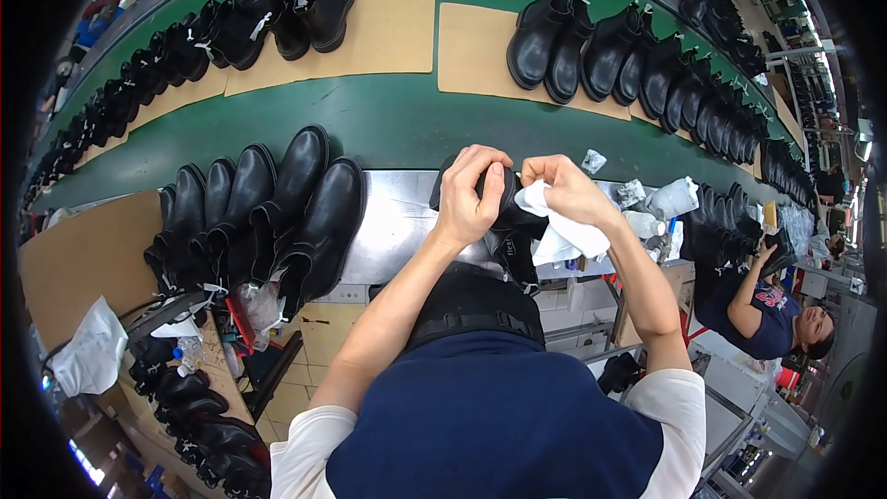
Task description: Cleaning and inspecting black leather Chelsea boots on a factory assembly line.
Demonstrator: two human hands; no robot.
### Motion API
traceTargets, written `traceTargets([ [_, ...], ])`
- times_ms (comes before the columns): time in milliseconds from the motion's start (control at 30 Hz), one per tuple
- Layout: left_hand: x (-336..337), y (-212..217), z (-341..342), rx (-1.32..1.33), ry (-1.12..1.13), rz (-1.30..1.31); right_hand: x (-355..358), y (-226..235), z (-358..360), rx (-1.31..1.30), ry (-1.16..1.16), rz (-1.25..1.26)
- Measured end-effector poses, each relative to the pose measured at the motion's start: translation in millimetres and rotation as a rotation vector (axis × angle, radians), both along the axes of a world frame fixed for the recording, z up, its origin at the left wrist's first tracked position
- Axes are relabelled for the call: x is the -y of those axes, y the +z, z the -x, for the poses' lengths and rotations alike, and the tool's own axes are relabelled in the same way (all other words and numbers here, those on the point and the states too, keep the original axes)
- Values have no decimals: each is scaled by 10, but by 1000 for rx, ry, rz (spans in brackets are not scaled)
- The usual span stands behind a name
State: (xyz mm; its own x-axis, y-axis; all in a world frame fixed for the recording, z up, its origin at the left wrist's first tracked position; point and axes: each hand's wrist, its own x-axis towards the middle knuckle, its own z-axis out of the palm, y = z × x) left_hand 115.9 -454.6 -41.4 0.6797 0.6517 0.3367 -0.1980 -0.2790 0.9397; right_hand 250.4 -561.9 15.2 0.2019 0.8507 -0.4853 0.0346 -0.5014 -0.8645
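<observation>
A black leather boot [517, 218] is in front of me at the edge of the steel work surface, its pull-tab end toward my body. My left hand [469, 192] is closed around its left side, fingers curled over the top. My right hand [565, 188] pinches a white cloth [571, 238], which hangs down over the boot's right side. The right fingertips are close to the boot. Both hands cover much of the boot, so its toe is mostly hidden.
Several black boots [305, 194] stand at left on the steel surface [393, 222]. Beyond, the green conveyor [388, 120] carries rows of boots on cardboard sheets [388, 32]. Plastic bottles [644, 224] stand at right. Further right, a co-worker [771, 314] handles a boot.
</observation>
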Motion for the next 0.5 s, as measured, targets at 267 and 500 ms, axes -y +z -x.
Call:
traceTargets([
  [267, 10, -6, -10, -8, 4, -23, 8, -40, -47, -48, -54, 31],
  [500, 22, -2, -11, 8, 10, -20, 2, -48, -47, -29, -22, -9],
])
